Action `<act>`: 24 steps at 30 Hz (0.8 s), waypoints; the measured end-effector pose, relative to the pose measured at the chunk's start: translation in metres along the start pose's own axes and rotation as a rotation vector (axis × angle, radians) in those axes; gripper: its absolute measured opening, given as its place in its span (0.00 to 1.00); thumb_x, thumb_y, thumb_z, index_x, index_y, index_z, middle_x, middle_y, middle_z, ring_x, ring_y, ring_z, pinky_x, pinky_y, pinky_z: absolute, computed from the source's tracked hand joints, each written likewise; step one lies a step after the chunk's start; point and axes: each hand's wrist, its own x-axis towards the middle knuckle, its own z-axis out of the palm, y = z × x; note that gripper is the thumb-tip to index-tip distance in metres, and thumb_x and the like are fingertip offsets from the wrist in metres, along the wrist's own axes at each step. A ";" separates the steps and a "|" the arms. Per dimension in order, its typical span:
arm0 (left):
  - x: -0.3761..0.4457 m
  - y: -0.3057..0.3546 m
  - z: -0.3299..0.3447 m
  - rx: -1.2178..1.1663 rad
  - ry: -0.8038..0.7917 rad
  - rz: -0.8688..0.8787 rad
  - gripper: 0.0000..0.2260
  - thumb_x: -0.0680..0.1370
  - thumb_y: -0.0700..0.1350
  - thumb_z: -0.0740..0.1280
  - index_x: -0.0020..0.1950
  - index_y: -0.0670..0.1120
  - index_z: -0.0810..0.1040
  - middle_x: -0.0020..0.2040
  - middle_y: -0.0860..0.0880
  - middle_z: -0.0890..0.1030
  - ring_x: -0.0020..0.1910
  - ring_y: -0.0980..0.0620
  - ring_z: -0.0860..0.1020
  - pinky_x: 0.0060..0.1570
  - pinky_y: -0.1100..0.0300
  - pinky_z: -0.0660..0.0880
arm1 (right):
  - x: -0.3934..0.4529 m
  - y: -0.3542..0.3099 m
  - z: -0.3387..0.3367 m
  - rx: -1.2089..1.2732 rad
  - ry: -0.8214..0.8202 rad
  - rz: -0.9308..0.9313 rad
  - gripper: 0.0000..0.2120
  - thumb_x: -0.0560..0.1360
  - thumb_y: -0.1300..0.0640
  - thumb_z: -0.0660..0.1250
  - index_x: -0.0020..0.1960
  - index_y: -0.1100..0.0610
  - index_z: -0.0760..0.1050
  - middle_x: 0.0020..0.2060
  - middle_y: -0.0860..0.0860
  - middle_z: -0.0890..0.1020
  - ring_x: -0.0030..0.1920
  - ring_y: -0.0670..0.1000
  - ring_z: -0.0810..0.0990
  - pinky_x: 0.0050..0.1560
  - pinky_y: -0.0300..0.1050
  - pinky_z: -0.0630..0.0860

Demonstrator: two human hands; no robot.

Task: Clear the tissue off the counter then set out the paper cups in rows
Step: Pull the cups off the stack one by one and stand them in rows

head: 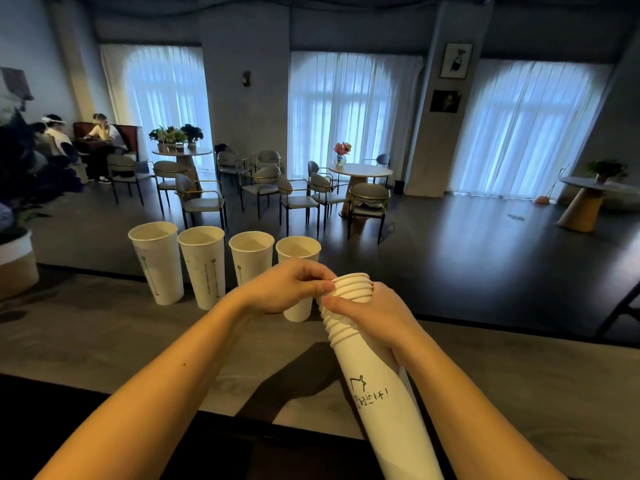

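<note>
R hand (372, 318) is wrapped round the upper part of a nested stack of paper cups (374, 379), thumb across the front just below the rims, so that grip is clamped on the stack; the stack tilts, rims pointing away and up, base running off the bottom edge of the view. L hand (291, 287) pinches the rim of the top cup (353, 284) w/ thumb and curled fingers, grip closed on it, the cup seated in the stack. Rims in the stack: roughly ten visible, exact no. can't tell. Black handwriting and a small doodle on the outermost cup's side. Beyond the hands, 4 single cups (201, 266) stand upright, mouths open, in 1 row along the far edge of the table (104, 334), close together but apart; the 4th, rightmost, is partly hidden behind the L hand and sits just beside the stack's top. The row is near the far edge. Grey table surface to the R of the row and nearer the person is open; a dark strip runs along the near edge. Far L on the table: a round planter (15, 265) w/ dark foliage, well apart from the cups. Past the table: dark floor, 3 round cafe tables w/ plants or flowers, several grey chairs, 3 curtained windows, 2 framed pictures on a pillar, people seated far L.
</note>
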 end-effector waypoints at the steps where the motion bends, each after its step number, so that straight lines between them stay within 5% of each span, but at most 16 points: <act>1: 0.000 0.003 0.000 -0.035 0.000 -0.005 0.07 0.79 0.48 0.66 0.56 0.52 0.81 0.52 0.52 0.83 0.54 0.53 0.81 0.58 0.50 0.76 | -0.003 0.000 -0.003 -0.011 -0.005 -0.022 0.19 0.68 0.34 0.74 0.51 0.45 0.78 0.43 0.47 0.85 0.44 0.46 0.84 0.45 0.45 0.81; 6: 0.009 0.025 -0.004 -0.174 0.285 -0.046 0.05 0.76 0.46 0.70 0.51 0.54 0.81 0.50 0.54 0.84 0.52 0.56 0.81 0.57 0.49 0.78 | -0.014 0.008 -0.021 0.004 0.004 0.001 0.22 0.65 0.33 0.75 0.51 0.43 0.74 0.43 0.45 0.84 0.41 0.43 0.84 0.38 0.40 0.77; 12: 0.037 0.048 -0.020 -0.013 0.796 0.060 0.05 0.79 0.47 0.67 0.53 0.56 0.76 0.50 0.56 0.80 0.52 0.55 0.79 0.51 0.54 0.79 | -0.018 0.025 -0.050 -0.060 0.108 0.144 0.51 0.49 0.22 0.69 0.64 0.49 0.71 0.50 0.47 0.81 0.49 0.49 0.81 0.50 0.52 0.82; 17: 0.065 0.020 0.028 0.506 0.509 -0.050 0.10 0.78 0.46 0.67 0.59 0.50 0.77 0.56 0.45 0.80 0.62 0.40 0.72 0.57 0.46 0.71 | -0.014 0.042 -0.056 -0.014 0.117 0.154 0.50 0.50 0.22 0.70 0.64 0.49 0.71 0.49 0.45 0.80 0.46 0.46 0.80 0.38 0.43 0.76; 24: 0.083 -0.022 0.058 0.801 0.426 0.024 0.07 0.77 0.47 0.66 0.55 0.52 0.76 0.60 0.49 0.81 0.59 0.47 0.77 0.65 0.47 0.63 | 0.003 0.059 -0.057 0.014 0.138 0.139 0.48 0.51 0.22 0.71 0.64 0.47 0.69 0.47 0.41 0.77 0.45 0.43 0.78 0.33 0.39 0.71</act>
